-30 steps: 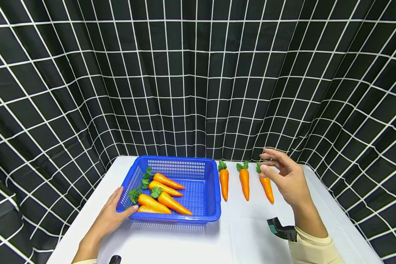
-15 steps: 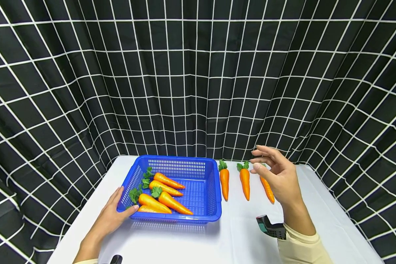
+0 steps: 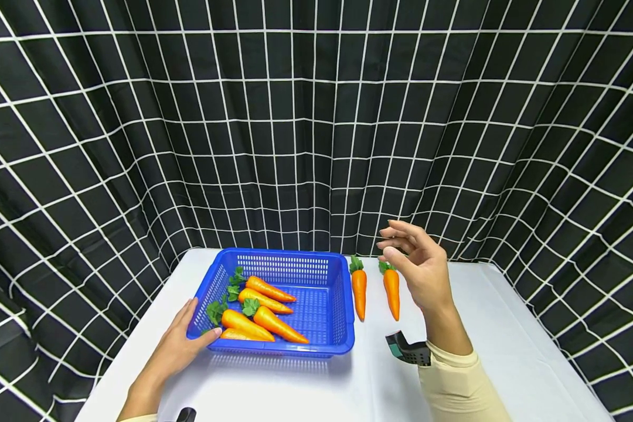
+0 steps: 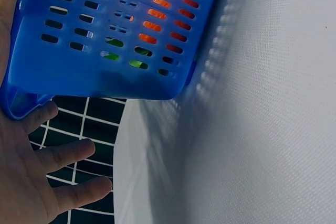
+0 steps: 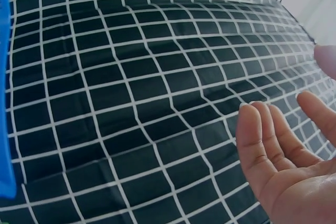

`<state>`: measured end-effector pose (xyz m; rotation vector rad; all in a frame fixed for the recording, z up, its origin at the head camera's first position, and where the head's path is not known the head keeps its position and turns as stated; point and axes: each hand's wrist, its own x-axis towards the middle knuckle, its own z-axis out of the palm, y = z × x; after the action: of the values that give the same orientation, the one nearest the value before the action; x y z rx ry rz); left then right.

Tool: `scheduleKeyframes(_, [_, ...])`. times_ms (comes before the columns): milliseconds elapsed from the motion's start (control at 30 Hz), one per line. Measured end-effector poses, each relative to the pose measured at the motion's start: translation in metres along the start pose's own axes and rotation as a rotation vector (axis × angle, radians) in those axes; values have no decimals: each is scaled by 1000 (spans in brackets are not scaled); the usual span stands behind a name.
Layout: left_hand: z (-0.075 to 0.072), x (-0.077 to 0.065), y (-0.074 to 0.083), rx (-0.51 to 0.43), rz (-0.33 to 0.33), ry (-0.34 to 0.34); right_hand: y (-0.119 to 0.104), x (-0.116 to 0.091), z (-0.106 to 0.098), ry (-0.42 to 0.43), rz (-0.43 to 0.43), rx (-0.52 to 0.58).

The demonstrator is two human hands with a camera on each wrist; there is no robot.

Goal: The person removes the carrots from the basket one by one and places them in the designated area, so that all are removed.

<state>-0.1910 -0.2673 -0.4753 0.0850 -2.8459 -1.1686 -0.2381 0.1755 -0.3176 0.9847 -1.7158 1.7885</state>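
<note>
My left hand (image 3: 175, 346) rests at the near left corner of a blue plastic basket (image 3: 343, 328), its thumb over the near rim. In the left wrist view, fingers (image 4: 68, 155) of that hand stretch out straight below the rim. Several orange carrots with green tops lie inside, one carrot (image 3: 279, 325) nearest the middle. To the right of the basket, a carrot (image 3: 358, 293) and another carrot (image 3: 392, 293) lie side by side on the table. My right hand (image 3: 422, 264) hovers above and right of them, fingers loosely bent, holding nothing. It hides the rightmost carrot.
A white cloth covers the table (image 3: 506, 351). Behind and at both sides hangs a black curtain (image 3: 316, 117) with a white grid. The basket's right wall (image 3: 348, 305) stands close beside the nearest loose carrot.
My right hand has moved left and slightly away from me, from over the rightmost carrot to beside the middle one's leaves. My left hand and the basket have barely moved.
</note>
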Motion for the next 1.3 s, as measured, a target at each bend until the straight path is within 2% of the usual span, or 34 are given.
scheduleKeyframes(333, [0,1,-1,0,-10,-7,20,15,16,-19,-2,-26])
scheduleKeyframes(433, [0,1,-1,4,-11,-6,25,17,20,-27,8,-3])
scheduleKeyframes(633, [0,1,-2,4,-6,3,40,20,28,-79,34,69])
scheduleKeyframes(867, [0,1,-1,10,2,4,61,23,38,-145,47,54])
scheduleKeyframes(1033, [-1,2,-2,10,-11,2,72,25,47,-172,95,41])
scheduleKeyframes(1300, [0,3,-3,3,6,7,67,29,68,-224,167,30])
